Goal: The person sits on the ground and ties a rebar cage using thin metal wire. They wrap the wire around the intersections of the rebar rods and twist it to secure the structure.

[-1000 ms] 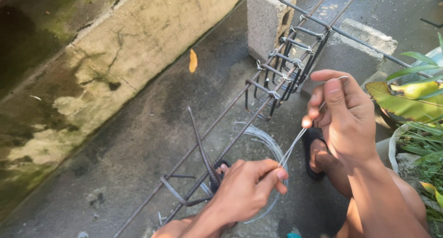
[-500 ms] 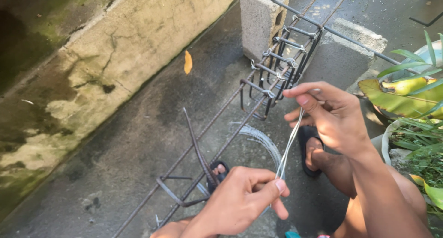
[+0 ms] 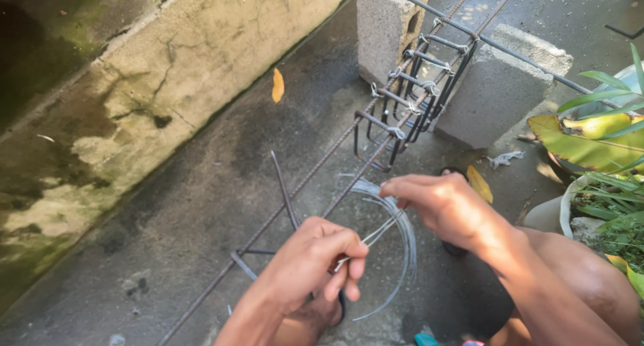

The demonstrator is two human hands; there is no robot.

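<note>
1. While the left hand (image 3: 315,265) pinches one end of a short piece of thin tie wire (image 3: 376,235) and the right hand (image 3: 446,208) closes on the other, the strand stretches taut between them, just above the wire coil (image 3: 396,252) on the ground.
2. The fine wire could slip from the pinch or kink, judging by how thin it is; its cut ends could prick the fingertips.
3. The rebar cage (image 3: 402,111), propped on two concrete blocks (image 3: 496,94), runs close ahead, and its loose stirrup ends could snag a sleeve-less forearm.
4. Open room lies left, towards the stained wall (image 3: 168,91); potted plants (image 3: 597,145) crowd the right.
</note>
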